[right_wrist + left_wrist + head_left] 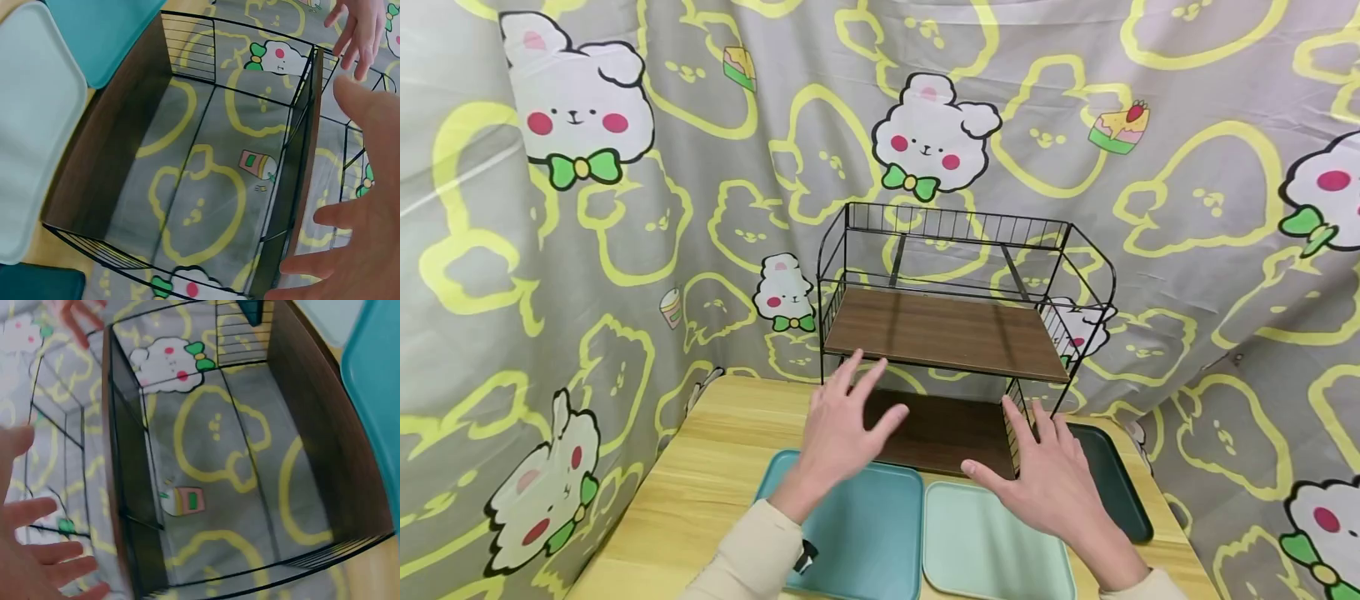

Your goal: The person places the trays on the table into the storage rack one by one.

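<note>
A two-tier rack with a black wire frame and brown wooden shelves (955,329) stands at the back of the table. My left hand (848,421) hovers before its left side, fingers spread and holding nothing. On the other side my right hand (1048,471) is raised with fingers apart, also holding nothing. Below the left hand lies a teal tray (868,533); a pale green tray (992,542) lies below the right. In the right wrist view the fingers (319,259) reach beside the upper shelf (306,169). Both shelves hold nothing.
A dark green tray (1108,483) lies at the table's right, beside the rack. A small black-and-white item (806,557) shows at the teal tray's left edge. Patterned curtain (700,192) surrounds the wooden table (662,500) at the back and both sides.
</note>
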`<state>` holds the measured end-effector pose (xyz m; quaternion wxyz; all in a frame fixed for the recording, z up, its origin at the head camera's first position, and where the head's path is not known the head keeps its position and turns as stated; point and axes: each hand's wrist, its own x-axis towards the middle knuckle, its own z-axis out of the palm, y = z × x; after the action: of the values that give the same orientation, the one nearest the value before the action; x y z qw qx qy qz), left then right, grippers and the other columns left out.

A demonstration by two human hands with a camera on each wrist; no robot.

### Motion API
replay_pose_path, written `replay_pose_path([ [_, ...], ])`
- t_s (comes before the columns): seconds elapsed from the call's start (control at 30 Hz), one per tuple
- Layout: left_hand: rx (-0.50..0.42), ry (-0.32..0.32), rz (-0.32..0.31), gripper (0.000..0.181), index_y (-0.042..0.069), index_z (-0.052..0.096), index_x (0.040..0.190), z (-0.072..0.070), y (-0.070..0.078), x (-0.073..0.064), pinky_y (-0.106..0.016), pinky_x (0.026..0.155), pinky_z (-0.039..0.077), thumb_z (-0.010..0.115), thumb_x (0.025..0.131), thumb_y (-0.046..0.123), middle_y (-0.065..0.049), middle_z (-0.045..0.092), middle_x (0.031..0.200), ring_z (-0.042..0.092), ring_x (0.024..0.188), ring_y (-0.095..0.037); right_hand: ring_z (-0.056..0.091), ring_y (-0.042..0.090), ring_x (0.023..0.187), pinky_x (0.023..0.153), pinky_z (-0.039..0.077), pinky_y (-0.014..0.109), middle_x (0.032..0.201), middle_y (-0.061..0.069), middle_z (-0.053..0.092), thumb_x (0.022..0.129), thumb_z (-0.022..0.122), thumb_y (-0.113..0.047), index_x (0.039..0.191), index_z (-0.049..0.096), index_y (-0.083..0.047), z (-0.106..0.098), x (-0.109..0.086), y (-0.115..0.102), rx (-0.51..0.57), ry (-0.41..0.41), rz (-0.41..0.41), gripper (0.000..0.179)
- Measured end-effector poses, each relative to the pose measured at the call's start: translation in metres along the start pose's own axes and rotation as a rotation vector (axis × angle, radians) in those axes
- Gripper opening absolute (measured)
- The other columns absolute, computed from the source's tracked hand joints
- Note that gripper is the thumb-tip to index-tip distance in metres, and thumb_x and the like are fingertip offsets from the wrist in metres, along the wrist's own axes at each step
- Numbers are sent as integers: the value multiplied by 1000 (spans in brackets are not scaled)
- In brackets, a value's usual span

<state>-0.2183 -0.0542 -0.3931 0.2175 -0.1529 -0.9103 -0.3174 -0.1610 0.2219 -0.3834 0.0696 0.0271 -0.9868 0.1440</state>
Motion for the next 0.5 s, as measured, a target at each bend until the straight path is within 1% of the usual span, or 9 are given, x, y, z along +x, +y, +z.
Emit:
replay_pose_path([
  [0.07, -125, 101, -32, 61, 20, 59, 151, 0, -10, 7, -70, 119, 37, 73, 98, 47, -14, 47, 165, 47, 150, -39, 26, 66, 150, 112, 31, 83, 168, 35, 28, 87, 61, -85, 170, 27, -18, 1, -1, 4, 44, 2, 5, 112],
  [0.13, -244, 199, -76, 58, 14, 62, 146, 0, -21, 16, -65, 118, 41, 78, 96, 37, -15, 54, 157, 51, 145, -37, 30, 63, 150, 110, 35, 81, 168, 33, 31, 89, 62, -82, 169, 28, -18, 2, -3, 9, 101, -2, 17, 108],
  [0.23, -398, 307, -159, 63, 8, 57, 145, -1, -39, 32, -56, 115, 46, 83, 93, 31, -15, 55, 148, 53, 139, -34, 35, 57, 149, 109, 38, 79, 166, 29, 36, 92, 64, -76, 169, 30, -15, 3, -6, 19, 199, 1, 44, 103],
  [0.3, -479, 331, -215, 70, 8, 51, 150, -1, -50, 42, -52, 116, 45, 84, 92, 30, -14, 53, 149, 50, 140, -32, 39, 54, 148, 109, 39, 77, 165, 27, 40, 95, 64, -72, 168, 32, -13, 4, -9, 28, 261, 19, 74, 100],
  [0.37, -539, 321, -264, 78, 12, 44, 156, -1, -60, 52, -50, 118, 44, 84, 92, 32, -12, 50, 155, 47, 145, -30, 45, 50, 146, 109, 43, 72, 163, 25, 45, 96, 65, -69, 166, 35, -13, 7, -12, 38, 311, 60, 108, 95],
  [0.4, -561, 307, -276, 81, 14, 41, 159, 0, -66, 56, -50, 120, 43, 84, 93, 31, -11, 48, 159, 44, 149, -28, 48, 47, 145, 109, 45, 68, 161, 22, 49, 96, 66, -68, 166, 37, -14, 8, -14, 43, 333, 85, 130, 92],
  [0.43, -587, 287, -283, 83, 16, 38, 162, 0, -70, 60, -50, 122, 41, 83, 94, 31, -9, 45, 164, 42, 153, -27, 51, 43, 144, 109, 48, 61, 160, 20, 52, 96, 67, -66, 165, 39, -16, 10, -16, 49, 363, 109, 155, 90],
  [0.47, -612, 267, -279, 84, 17, 36, 164, 1, -73, 64, -50, 124, 39, 82, 95, 30, -8, 42, 167, 39, 156, -26, 54, 38, 142, 110, 50, 50, 158, 17, 55, 97, 68, -64, 164, 40, -17, 12, -18, 56, 396, 137, 179, 87],
  [0.5, -635, 245, -276, 85, 18, 34, 166, 3, -76, 68, -49, 127, 36, 81, 96, 29, -6, 40, 170, 36, 158, -25, 57, 29, 140, 109, 52, 39, 156, 15, 58, 97, 69, -62, 164, 42, -20, 15, -20, 63, 428, 162, 206, 84],
])
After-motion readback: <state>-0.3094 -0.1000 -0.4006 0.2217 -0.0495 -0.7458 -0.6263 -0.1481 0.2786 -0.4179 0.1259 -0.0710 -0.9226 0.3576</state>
